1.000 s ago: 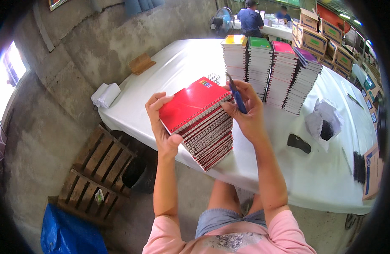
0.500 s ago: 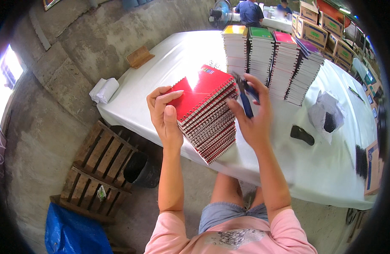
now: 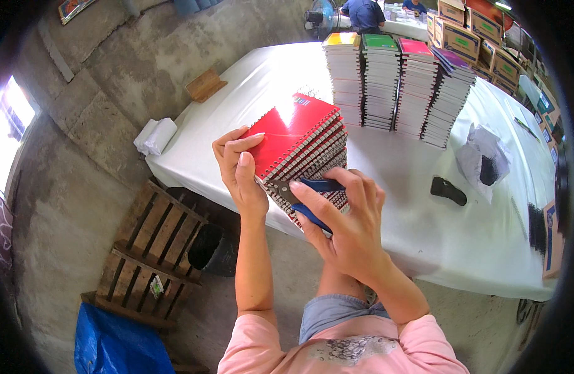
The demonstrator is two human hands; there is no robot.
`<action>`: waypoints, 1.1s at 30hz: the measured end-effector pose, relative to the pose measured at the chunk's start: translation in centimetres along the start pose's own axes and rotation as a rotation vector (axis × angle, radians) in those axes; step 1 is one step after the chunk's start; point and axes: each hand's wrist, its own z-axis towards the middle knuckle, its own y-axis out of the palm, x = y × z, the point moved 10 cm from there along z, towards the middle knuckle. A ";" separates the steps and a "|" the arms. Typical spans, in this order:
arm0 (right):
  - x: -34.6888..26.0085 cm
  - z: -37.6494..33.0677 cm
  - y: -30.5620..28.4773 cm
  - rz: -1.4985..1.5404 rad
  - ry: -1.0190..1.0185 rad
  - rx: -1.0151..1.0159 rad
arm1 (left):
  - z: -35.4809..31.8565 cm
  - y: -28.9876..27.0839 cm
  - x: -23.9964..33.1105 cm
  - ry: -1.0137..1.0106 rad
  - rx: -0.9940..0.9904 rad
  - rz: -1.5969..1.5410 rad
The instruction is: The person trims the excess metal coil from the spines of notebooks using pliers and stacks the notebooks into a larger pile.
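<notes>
A tall stack of spiral notebooks (image 3: 292, 132) with a glossy red cover on top stands at the near edge of the table. My left hand (image 3: 242, 174) grips its left side, fingers over the cover's edge and thumb near the front left corner. In my right hand (image 3: 354, 227) is a pair of pliers (image 3: 318, 214) with blue handles. Their dark metal jaws lie against the wire bindings near that same corner, a little below the top cover. Whether the jaws pinch a wire is too small to tell.
Yellow-, green-, pink- and purple-topped notebook stacks (image 3: 380, 81) stand behind on the white-covered table (image 3: 387, 187). To the right lie a black object (image 3: 448, 191) and a crumpled plastic bag (image 3: 483, 156). A black bucket (image 3: 212, 249) and wooden pallet (image 3: 151, 240) are at lower left. People sit far back.
My right hand has brought the pliers down and left, from the stack's far right corner to the bindings near its front left corner. My left hand keeps its grip on the stack.
</notes>
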 end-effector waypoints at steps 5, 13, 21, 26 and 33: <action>-0.2 -0.2 0.7 0.024 0.007 -0.113 | -0.2 -0.2 -0.4 -0.021 0.016 -0.002; 1.2 -1.1 2.7 0.576 0.226 -0.198 | -0.2 0.0 -0.6 -0.025 0.036 -0.005; 0.0 -1.0 0.6 0.048 0.046 -0.039 | -0.1 -0.2 -1.2 -0.043 0.043 -0.020; -0.2 -1.0 1.6 0.036 0.046 -0.102 | -0.2 -0.2 -1.4 -0.077 0.057 -0.058; 2.5 -3.1 5.5 0.891 0.512 -0.325 | -0.4 -0.3 -1.7 -0.075 0.060 -0.048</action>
